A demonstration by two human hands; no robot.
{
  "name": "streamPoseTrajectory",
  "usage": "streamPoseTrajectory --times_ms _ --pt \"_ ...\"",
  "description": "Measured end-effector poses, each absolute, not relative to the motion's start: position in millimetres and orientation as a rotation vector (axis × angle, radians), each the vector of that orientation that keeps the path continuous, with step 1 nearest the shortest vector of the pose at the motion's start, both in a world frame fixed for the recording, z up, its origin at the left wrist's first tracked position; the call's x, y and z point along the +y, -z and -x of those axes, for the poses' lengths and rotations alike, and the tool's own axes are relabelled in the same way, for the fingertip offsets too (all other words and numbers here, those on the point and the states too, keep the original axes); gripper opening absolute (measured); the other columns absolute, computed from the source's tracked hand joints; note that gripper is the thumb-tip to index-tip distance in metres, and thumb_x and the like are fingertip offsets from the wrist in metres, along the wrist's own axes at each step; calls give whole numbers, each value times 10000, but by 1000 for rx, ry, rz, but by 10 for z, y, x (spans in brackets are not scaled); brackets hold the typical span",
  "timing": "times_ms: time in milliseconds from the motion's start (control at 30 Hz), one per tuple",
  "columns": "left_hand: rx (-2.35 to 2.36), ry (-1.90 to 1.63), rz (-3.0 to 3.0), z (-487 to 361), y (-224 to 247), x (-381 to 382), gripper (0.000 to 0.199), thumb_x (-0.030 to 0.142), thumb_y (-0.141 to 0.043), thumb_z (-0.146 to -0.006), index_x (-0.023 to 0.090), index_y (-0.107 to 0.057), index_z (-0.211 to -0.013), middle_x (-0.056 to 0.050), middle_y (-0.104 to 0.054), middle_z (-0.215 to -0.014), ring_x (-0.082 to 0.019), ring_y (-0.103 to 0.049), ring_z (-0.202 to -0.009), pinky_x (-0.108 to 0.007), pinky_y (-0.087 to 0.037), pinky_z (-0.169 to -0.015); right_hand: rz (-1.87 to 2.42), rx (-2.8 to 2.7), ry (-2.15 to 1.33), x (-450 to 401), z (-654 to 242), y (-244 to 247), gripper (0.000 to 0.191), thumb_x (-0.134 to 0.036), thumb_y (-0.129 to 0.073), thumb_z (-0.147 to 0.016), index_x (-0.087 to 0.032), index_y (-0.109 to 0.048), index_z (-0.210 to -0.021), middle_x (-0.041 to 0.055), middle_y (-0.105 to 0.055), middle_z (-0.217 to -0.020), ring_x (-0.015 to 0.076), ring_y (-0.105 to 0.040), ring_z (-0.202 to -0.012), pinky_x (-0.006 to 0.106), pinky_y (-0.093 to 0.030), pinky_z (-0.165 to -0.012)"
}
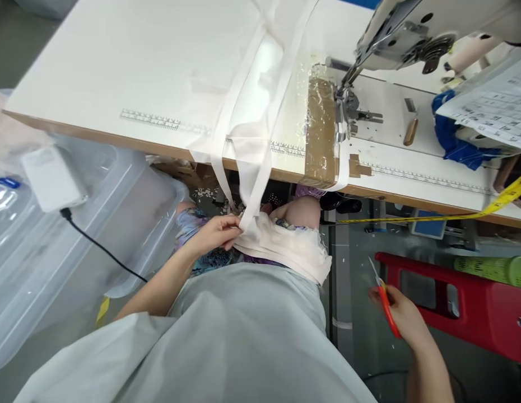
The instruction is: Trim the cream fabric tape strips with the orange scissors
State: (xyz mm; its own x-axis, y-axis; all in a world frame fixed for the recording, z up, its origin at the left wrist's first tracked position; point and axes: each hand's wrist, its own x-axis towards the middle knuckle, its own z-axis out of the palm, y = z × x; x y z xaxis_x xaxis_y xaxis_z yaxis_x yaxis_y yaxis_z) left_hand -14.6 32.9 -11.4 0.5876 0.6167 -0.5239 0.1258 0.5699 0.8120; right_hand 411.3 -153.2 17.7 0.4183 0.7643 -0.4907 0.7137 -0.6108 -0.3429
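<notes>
My left hand [221, 232] pinches the lower end of a white fabric strip [260, 179], just above my lap. That strip runs up over the table edge and across the tabletop, beside more sheer pale cloth. On my lap, next to the left hand, lies a bundle of cream fabric [285, 246] with ragged edges. Off to the right, my right hand [397, 313] is closed around scissors with red handles [386, 310]. Their blades point up and away from me, apart from the cloth.
A sewing machine [353, 106] stands on the white table [159, 67]. A wooden-handled tool [410, 131], a yellow tape measure [496, 198] and papers [491, 101] are right. A red stool [487, 308] stands beside my right hand; a clear plastic bin [130, 224] is left.
</notes>
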Motion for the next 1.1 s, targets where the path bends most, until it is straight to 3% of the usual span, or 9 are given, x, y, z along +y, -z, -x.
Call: streamPoseTrajectory --times_ms 133,300,500,900,1100 --pt "885 -351 -896 33 -38 229 360 451 -642 -826 153 -545 -1004 -38 -693 -725 -181 -693 -650 -219 -512 -504 2112 -1502 -1451 -998 -3423 -172 483 -700 -545 -796 -224 -535 -713 36 -593 -664 202 -595 -633 309 -513 -579" --pt "951 -429 -931 -58 -156 219 410 558 -600 -855 150 -561 -880 -22 -665 -589 -163 -671 -547 -197 -487 -465 1615 -1827 -1818 -367 -2795 -208 464 -646 -488 -877 -215 -436 -712 -14 -467 -670 146 -496 -620 266 -444 -558" --pt "960 -460 -850 -40 -160 208 424 547 -684 -796 134 -617 -864 -77 -732 -798 -200 -721 -721 -215 -542 -554 1454 -2105 -1875 5 -2607 -159 521 -689 -477 -863 -217 -370 -671 -33 -398 -634 121 -397 -579 248 -336 -517" --pt "1020 -436 -831 -2 -155 223 433 568 -675 -794 138 -624 -798 -56 -695 -635 -182 -698 -595 -199 -502 -494 1482 -2245 -1842 236 -2473 -206 563 -727 -492 -818 -216 -336 -640 -57 -319 -587 102 -280 -544 259 -224 -511" --pt "1006 -451 -833 -14 -170 231 425 546 -674 -801 123 -637 -798 -89 -736 -846 -143 -684 -588 -176 -480 -474 1566 -2397 -1640 226 -2449 -254 573 -748 -433 -831 -216 -335 -643 -43 -369 -570 115 -328 -537 267 -221 -527"
